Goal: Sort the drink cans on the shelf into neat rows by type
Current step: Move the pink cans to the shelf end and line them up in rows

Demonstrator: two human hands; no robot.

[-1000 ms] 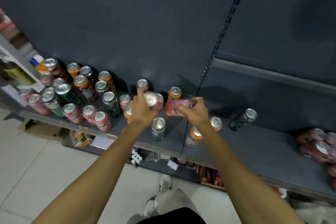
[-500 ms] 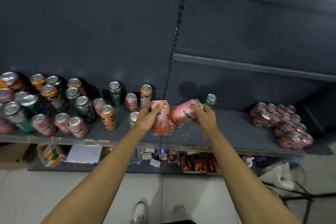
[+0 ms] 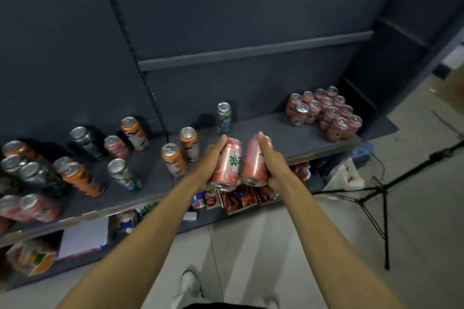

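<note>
Each grip grasps a pink can: the left hand (image 3: pixel 212 158) curls round the left can (image 3: pixel 226 164) and the right hand (image 3: pixel 272 160) round the right can (image 3: pixel 254 160), the two cans side by side and touching above the shelf's (image 3: pixel 263 130) front edge, now nearer the pink cluster (image 3: pixel 326 113) than half a second ago. Bare shelf lies between the held cans and that cluster at the far right end. Orange cans (image 3: pixel 189 143) and a green can (image 3: pixel 224 116) stand just left and behind the hands.
</note>
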